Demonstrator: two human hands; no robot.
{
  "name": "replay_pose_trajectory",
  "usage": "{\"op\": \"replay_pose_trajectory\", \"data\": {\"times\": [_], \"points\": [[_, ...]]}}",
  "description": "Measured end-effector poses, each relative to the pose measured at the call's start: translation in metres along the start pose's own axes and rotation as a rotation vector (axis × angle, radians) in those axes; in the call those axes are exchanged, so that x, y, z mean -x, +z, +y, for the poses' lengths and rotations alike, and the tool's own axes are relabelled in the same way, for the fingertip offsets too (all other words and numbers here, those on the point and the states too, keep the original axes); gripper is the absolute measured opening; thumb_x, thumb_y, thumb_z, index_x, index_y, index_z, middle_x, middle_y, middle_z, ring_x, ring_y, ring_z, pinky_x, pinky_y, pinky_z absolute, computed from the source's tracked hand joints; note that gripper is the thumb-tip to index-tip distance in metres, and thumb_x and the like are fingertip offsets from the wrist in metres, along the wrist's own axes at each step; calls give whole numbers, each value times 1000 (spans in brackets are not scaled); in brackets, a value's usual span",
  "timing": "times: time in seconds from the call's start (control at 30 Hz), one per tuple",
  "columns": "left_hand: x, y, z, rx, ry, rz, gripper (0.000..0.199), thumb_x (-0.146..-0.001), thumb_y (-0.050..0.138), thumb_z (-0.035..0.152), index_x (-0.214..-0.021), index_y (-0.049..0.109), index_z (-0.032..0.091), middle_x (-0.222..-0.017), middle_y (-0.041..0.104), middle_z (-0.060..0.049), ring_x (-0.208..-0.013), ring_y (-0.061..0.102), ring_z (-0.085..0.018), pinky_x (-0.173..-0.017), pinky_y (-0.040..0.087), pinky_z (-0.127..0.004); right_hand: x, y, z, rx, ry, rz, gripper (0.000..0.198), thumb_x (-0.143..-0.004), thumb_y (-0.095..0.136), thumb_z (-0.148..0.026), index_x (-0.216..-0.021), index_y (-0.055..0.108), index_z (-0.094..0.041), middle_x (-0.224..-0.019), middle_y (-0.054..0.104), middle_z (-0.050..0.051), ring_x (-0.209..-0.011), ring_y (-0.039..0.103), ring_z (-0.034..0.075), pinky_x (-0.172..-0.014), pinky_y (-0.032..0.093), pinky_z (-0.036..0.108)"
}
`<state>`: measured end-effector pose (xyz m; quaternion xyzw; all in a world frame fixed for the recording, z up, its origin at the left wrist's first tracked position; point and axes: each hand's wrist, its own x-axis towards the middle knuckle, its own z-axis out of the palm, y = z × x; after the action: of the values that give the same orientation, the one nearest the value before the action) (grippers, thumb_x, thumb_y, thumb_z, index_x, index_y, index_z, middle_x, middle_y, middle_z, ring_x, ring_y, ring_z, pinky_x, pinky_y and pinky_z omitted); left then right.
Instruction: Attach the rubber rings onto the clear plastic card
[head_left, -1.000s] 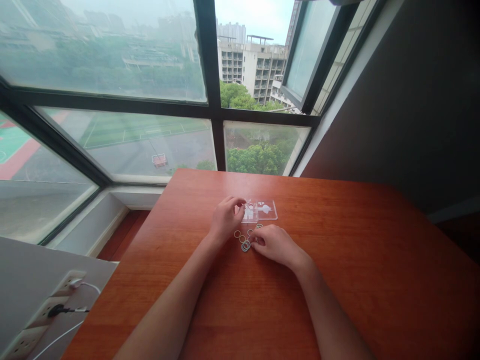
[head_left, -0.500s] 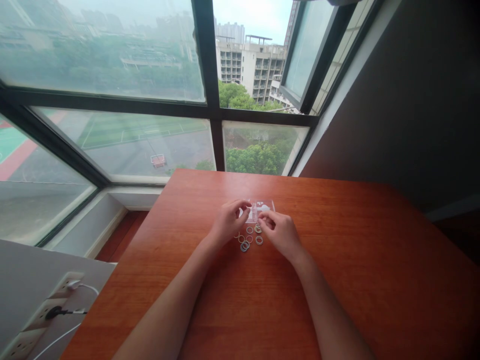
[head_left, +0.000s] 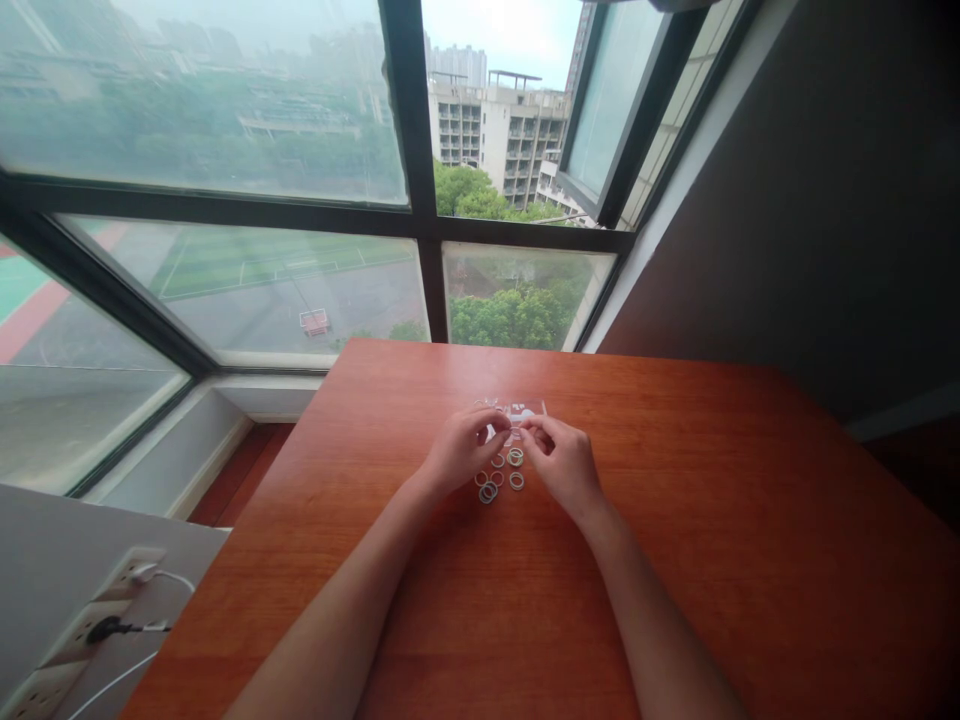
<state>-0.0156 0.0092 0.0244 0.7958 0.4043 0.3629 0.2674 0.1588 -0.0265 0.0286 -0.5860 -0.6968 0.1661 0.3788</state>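
Note:
Over the front of a clear plastic box (head_left: 531,408), my left hand (head_left: 466,448) and my right hand (head_left: 561,458) come close together, fingertips nearly meeting. Thumb and fingers of each hand are pinched. A faint thin pinkish shape shows between the fingertips, too small to name. Just below the hands, several small thin rings lie on the table: a pale pair (head_left: 515,457), a grey overlapping pair (head_left: 488,493), a single pale ring (head_left: 516,481) and a pinkish ring (head_left: 497,479). My left hand hides part of the box.
The reddish-brown wooden table (head_left: 720,520) stretches widely around the hands. Dark-framed windows (head_left: 427,225) rise beyond its far edge, one pane swung outward. A grey wall (head_left: 787,200) stands at right. Sockets with plugs and cables (head_left: 109,628) are at lower left.
My left hand has moved slightly right and down, toward my right hand, narrowing the gap between the fingertips. My right hand has barely shifted. The rings on the table stay in place.

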Motion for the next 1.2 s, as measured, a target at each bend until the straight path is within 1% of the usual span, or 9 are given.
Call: {"op": "replay_pose_trajectory", "data": {"times": [0.13, 0.23, 0.3, 0.4, 0.53, 0.77, 1.0, 1.2], "points": [[-1, -1, -7, -75, -64, 98, 10, -84, 55, 20, -84, 65, 18, -77, 65, -1, -61, 51, -11, -61, 42, -23, -1, 0, 1, 43, 13, -4, 21, -87, 52, -31, -88, 69, -19, -56, 51, -3, -55, 48, 12, -61, 37, 22], [-2, -3, -11, -168, -108, 178, 8, -84, 56, 20, -83, 64, 19, -77, 65, -1, -62, 52, -12, -61, 41, -23, -1, -1, 1, 83, 28, -63, 19, -87, 52, -30, -87, 69, -21, -59, 55, -2, -58, 51, 13, -62, 37, 22], [-2, -3, -13, -235, -125, 205, 8, -84, 56, 21, -82, 64, 20, -78, 65, -1, -64, 53, -13, -62, 40, -24, -1, 0, 1, 104, 27, -107, 17, -86, 54, -29, -86, 69, -22, -63, 59, -1, -59, 52, 13, -62, 36, 22], [-4, 0, -14, -302, -145, 208, 8, -84, 56, 23, -83, 64, 21, -81, 66, -1, -67, 56, -14, -63, 41, -25, 0, 1, 0, 117, 10, -157, 14, -86, 55, -27, -88, 69, -23, -68, 63, -2, -62, 54, 13, -63, 36, 22], [-3, 3, -16, -344, -160, 196, 10, -85, 56, 25, -88, 65, 22, -85, 66, -2, -70, 58, -15, -64, 42, -26, 1, 3, -1, 127, 0, -227, 14, -86, 55, -25, -89, 68, -23, -69, 64, -2, -65, 56, 13, -64, 36, 22], [-2, -2, -17, -313, -155, 195, 10, -85, 56, 23, -87, 66, 22, -85, 66, -2, -71, 59, -15, -65, 44, -25, 2, 0, -3, 167, -12, -319, 14, -85, 57, -23, -90, 69, -24, -75, 68, -1, -67, 57, 13, -65, 36, 23], [-2, -6, -13, -289, -153, 198, 11, -84, 56, 21, -87, 66, 21, -85, 66, -2, -70, 58, -14, -64, 43, -25, 7, 2, -9, 166, -94, -442, 13, -84, 58, -23, -86, 70, -25, -73, 67, -2, -66, 56, 12, -61, 33, 22], [-2, -6, -11, -292, -142, 192, 11, -85, 55, 20, -86, 66, 20, -84, 65, -2, -69, 57, -14, -64, 42, -25, 8, 7, -13, 264, -119, -509, 13, -84, 56, -21, -81, 68, -24, -79, 70, 0, -72, 60, 14, -61, 30, 23]]}}
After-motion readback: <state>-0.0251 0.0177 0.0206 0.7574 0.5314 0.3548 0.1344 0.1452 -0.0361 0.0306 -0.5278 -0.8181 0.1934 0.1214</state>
